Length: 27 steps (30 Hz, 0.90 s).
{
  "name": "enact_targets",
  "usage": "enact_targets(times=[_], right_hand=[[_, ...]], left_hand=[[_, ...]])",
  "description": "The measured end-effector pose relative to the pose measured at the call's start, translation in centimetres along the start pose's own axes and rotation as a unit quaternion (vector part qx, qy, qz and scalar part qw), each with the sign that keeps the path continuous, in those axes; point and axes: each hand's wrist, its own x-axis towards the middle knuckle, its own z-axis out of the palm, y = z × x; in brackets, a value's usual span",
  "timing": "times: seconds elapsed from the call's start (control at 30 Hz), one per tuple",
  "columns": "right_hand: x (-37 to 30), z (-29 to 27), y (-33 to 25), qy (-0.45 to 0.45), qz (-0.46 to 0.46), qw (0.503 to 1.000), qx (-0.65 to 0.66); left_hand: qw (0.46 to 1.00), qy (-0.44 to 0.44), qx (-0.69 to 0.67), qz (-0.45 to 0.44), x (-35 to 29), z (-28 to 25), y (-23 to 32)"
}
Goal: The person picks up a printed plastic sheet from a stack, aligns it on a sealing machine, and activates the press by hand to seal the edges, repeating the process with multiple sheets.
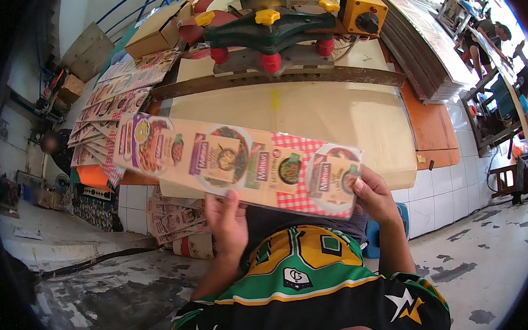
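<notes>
From your head view, your left hand (226, 224) and right hand (374, 196) each pinch the lower edge of the printed carton sheet (237, 163), held above the desk (333, 122) front edge. The fingers beneath the sheet are hidden.

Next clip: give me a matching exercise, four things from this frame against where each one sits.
Things:
1. printed carton sheet
2. yellow switch box
3. fanned stack of printed sheets
4. brown cardboard box

Places:
A. spread along the table's left edge
B. held between the left hand and right hand
C. far left, beside the green machine
D. right of the green machine

Pairs: 1-B, 2-D, 3-A, 4-C
</notes>
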Motion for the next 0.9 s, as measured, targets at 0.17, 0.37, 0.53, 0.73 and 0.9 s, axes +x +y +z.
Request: enact_targets(times=[0.17, 0.37, 0.53, 0.73, 0.9], right_hand=[[0.1, -0.2, -1.2, -0.006, -0.026, 0.998, -0.057], [-0.5, -1.3, -1.7, 0.045, -0.027, 0.995, -0.085], [-0.3, -1.6, -1.9, 0.016, -0.011, 0.994, -0.107], [-1.1, -1.9, -2.4, 0.047, 0.008, 0.991, -0.121], [-1.7, -4.1, -4.4, 0.081, -0.067, 0.982, -0.156]], left_hand=[[0.995, 0.038, 0.018, 0.092, 6.3, -4.4, 6.9], [0.987, 0.044, 0.087, 0.126, 21.9, -9.3, 18.8], [0.978, 0.172, 0.083, 0.082, 34.0, -13.7, 25.7], [0.937, 0.187, 0.179, 0.232, 33.6, -12.3, 24.1], [0.908, 0.175, 0.201, 0.324, 30.4, -11.3, 26.5]])
